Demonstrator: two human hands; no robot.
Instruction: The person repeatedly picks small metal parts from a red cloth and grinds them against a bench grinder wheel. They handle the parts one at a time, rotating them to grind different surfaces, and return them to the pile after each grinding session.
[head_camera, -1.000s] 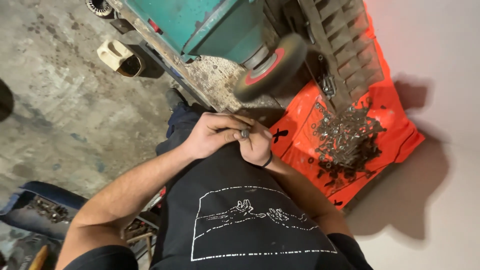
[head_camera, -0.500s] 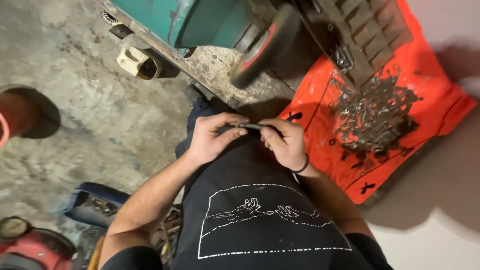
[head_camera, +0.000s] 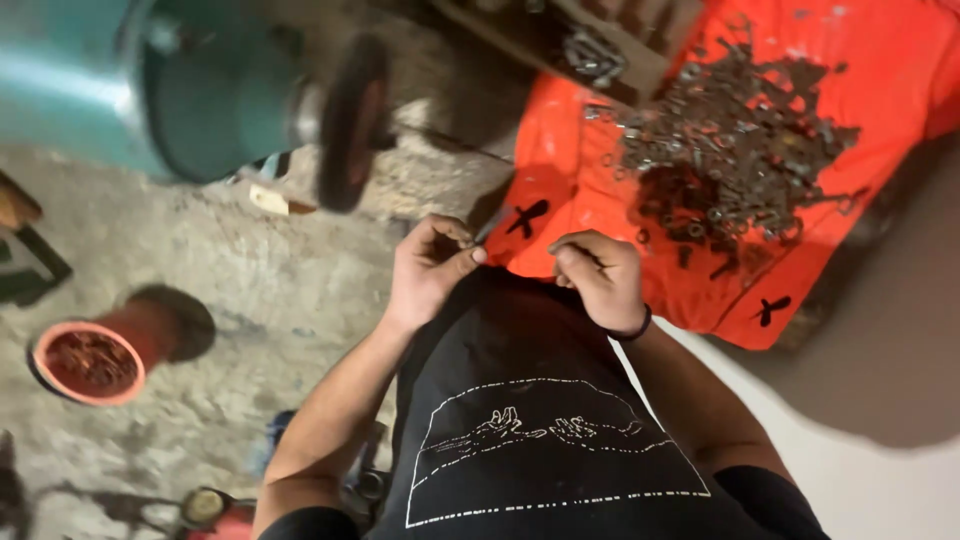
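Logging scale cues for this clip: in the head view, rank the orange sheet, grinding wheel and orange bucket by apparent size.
1. Orange sheet, by far the largest.
2. Grinding wheel and orange bucket look alike; the wheel is seen edge-on, so I won't rank them.

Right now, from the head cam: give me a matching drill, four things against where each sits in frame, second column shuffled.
Things:
1. pile of small metal parts
2. orange-rimmed bucket
3. grinding wheel
4. left hand

Places:
A. lower left, on the concrete floor
B. centre, pinching a thin dark piece
C. upper right, on the orange sheet
D. top centre, on the teal machine

Pairs: 1-C, 2-A, 3-D, 4-B
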